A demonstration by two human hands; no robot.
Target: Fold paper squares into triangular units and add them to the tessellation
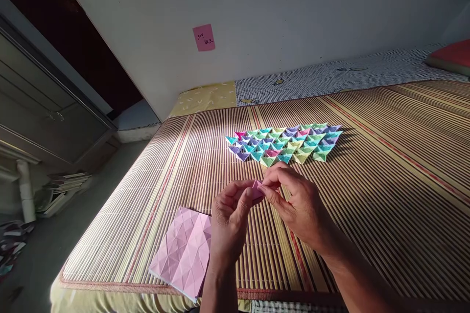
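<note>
A small folded piece of pink paper [256, 190] is held up between both hands over the mat. My left hand [233, 208] pinches its left side between thumb and fingers. From the right, my right hand [290, 193] grips its other edge with thumb and forefinger. Just beyond the hands stand several small folded paper boats [284, 144] in rows, coloured teal, green, purple, yellow and pink. Beside my left wrist lies a stack of creased pink paper sheets [183, 249], partly hidden by the forearm.
A striped bamboo mat [139, 215] covers the bed. On the white wall is a pink note [203, 37] with handwriting. A red item [451, 56] lies at the far right. Left of the bed are a cabinet [47, 93] and a pile of books [64, 188] on the floor.
</note>
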